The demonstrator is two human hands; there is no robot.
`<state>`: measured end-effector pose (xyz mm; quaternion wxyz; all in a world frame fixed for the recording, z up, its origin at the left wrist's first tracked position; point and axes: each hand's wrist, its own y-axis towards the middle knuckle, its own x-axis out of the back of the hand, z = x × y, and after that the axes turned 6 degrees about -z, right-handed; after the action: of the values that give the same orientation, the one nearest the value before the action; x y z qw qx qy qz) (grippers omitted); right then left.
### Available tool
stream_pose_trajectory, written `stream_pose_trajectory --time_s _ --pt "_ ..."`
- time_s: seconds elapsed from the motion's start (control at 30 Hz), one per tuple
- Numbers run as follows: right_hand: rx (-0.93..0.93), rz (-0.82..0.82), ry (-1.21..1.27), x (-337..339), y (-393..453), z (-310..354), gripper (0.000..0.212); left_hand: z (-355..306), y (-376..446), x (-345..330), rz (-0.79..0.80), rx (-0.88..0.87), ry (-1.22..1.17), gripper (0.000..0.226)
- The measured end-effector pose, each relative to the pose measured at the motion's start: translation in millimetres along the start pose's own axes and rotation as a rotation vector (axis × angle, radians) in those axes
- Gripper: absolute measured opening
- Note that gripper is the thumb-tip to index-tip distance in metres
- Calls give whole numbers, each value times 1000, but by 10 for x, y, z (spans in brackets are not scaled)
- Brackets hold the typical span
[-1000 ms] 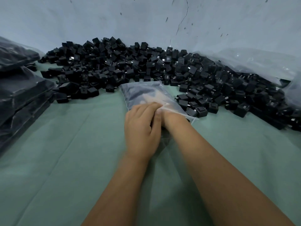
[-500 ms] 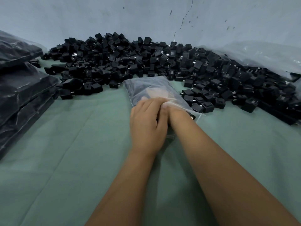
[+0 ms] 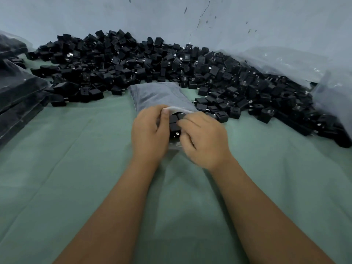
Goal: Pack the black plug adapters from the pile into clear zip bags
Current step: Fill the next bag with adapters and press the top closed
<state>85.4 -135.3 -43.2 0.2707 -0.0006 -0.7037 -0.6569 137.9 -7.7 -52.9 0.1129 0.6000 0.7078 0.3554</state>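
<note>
Black adapters (image 3: 176,121) sit at the bag (image 3: 158,96) mouth — left hand (image 3: 148,134) pinches its lip, right hand (image 3: 203,138) grips them — while the pile (image 3: 171,67) remains huge.

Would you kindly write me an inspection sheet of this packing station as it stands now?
Surface: green cloth, creased.
Job's things: large pile of black plug adapters along the wall; clear zip bag lying in front of it, mouth toward the person, a few adapters at the opening.
Clutter: filled bags stacked at left; loose clear plastic at right.
Hands: left hand pinches the bag's lip; right hand holds adapters at the mouth.
Cables: nothing seen.
Surroundings: pale wall, cracked.
</note>
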Motion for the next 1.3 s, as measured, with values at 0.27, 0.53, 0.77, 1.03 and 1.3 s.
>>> stream_pose_trajectory --time_s 0.27,0.53,0.77,1.03,1.3 --pt "-917 278 -220 75 -176 -561 59 77 11 -36 97 217 57 31" --pt "-956 333 -325 15 -238 -643 25 34 7 -25 109 252 26 44" --pt "-962 127 -246 45 -211 -548 27 22 7 -23 104 299 -6 43" --pt "-539 -34 172 33 -71 -25 24 21 7 -27 78 298 -20 31" --pt "-364 319 30 -135 -76 115 27 16 9 -41 6 257 -128 25"
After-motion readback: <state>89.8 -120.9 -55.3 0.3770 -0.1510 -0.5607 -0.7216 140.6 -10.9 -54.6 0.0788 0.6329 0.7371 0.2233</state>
